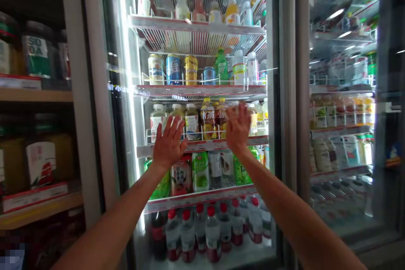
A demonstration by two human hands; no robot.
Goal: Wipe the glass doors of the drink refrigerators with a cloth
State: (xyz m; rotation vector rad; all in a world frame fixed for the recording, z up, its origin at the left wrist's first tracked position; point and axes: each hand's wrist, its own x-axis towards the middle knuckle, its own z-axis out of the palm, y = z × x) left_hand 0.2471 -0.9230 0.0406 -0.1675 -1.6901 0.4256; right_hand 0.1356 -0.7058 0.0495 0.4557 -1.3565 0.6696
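Note:
Both arms reach forward, palms toward a lit drinks fridge behind a glass door. My left hand (pixel 169 141) is open, fingers spread, in front of pale bottles (pixel 192 122) on the middle shelf. My right hand (pixel 238 124) is also open and slightly blurred; it covers part of the row right of two dark tea bottles with yellow caps (pixel 208 119). Neither hand holds anything. Whether the palms touch the glass, I cannot tell. Below the hands stand a red carton-like pack (pixel 181 176) and a green bottle (pixel 200 171).
Cans (pixel 174 69) and bottles fill the upper shelves. Water bottles with red caps (pixel 212 232) stand at the bottom. A second fridge (pixel 343 114) is on the right, behind a metal frame (pixel 302 93). Wooden shelves (pixel 34 95) with jars (pixel 38 48) are at left.

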